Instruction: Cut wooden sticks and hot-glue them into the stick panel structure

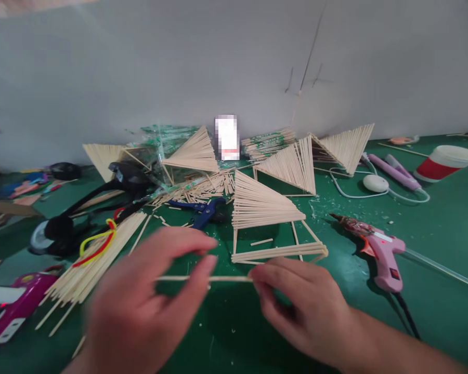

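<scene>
My right hand (302,306) pinches one end of a thin wooden stick (230,279), held level above the green table. My left hand (152,296), slightly blurred, is around the stick's other part; its thumb and index fingertips stand apart, and the stick passes behind the thumb. Just beyond my hands sits a frame built of sticks (265,202), with a fanned, slatted upper face and an open lower side. A short cut stick (261,242) lies within that frame's opening.
Several more fanned stick models (290,169) stand behind. At right are a pink glue gun (382,249) and a red-and-white cup (446,162). Blue cutters (205,210), a stick bundle (97,259), black headgear with straps (128,179) and a magenta device (21,306) lie leftward.
</scene>
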Demonstrator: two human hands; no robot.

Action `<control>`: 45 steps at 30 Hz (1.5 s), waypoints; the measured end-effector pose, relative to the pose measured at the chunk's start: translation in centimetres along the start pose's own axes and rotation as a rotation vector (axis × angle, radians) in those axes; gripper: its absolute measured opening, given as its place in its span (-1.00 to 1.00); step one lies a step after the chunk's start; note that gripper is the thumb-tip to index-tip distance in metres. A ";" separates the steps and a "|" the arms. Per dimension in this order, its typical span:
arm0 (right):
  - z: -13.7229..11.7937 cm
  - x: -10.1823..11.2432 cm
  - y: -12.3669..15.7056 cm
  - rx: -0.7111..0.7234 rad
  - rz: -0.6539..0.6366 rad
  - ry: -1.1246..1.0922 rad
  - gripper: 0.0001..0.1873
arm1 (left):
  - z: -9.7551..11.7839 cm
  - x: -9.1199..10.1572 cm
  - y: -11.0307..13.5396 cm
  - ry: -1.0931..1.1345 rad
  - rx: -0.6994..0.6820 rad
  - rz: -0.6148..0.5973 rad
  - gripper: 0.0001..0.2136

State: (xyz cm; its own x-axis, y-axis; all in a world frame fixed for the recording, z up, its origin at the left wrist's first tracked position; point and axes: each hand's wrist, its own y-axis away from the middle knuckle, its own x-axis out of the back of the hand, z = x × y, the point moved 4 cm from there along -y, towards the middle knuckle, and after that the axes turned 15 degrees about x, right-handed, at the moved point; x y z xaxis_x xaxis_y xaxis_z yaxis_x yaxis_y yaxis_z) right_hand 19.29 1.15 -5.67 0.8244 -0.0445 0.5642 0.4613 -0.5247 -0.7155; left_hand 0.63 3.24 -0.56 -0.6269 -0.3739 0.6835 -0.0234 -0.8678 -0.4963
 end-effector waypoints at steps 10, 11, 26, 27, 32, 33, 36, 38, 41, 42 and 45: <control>1.8 0.6 0.2 0.000 0.081 0.156 -0.80 | 1.7 -6.3 0.7 0.160 0.010 -0.382 -0.89; 1.8 0.7 0.2 -0.003 0.079 0.148 -0.80 | 1.6 -6.3 0.7 0.176 0.023 -0.385 -0.89; 2.3 -0.4 1.0 -0.546 0.288 -0.608 -0.86 | 1.6 -4.5 1.2 0.657 0.321 -0.335 -0.92; 2.1 -0.5 0.8 -0.580 0.278 -0.654 -0.86 | 1.7 -4.5 1.3 0.720 0.349 -0.374 -0.96; 1.0 -1.2 -0.1 -0.694 0.252 -0.960 -0.81 | 2.0 -5.6 1.5 1.085 0.583 -0.589 -0.90; 0.8 -1.3 -0.3 -0.695 0.249 -1.035 -0.82 | 2.0 -6.0 1.7 1.162 0.651 -0.639 -0.88; 0.5 -1.6 -0.4 -0.667 0.234 -1.215 -0.72 | 2.2 -6.8 2.3 1.316 0.786 -0.731 -0.87; 0.4 -1.8 -0.3 -0.651 0.210 -1.270 -0.60 | 2.3 -7.2 2.6 1.360 0.824 -0.759 -0.87; 0.3 -2.2 0.1 -0.691 0.134 -1.276 -0.45 | 2.5 -7.6 3.0 1.328 0.846 -0.775 -0.84; 0.3 -2.3 0.3 -0.725 0.117 -1.264 -0.43 | 2.6 -7.7 3.0 1.292 0.836 -0.755 -0.83; 0.3 -2.5 0.5 -0.792 0.087 -1.240 -0.40 | 2.6 -7.5 2.7 1.199 0.779 -0.655 -0.81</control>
State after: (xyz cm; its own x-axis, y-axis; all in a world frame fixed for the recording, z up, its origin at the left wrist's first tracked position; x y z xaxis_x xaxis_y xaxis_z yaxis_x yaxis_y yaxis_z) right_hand 17.62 1.26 -7.57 0.7754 0.4262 -0.4660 0.4374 -0.8947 -0.0904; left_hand 7.29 2.90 -5.66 -0.9067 0.2590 -0.3329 -0.3739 -0.8589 0.3500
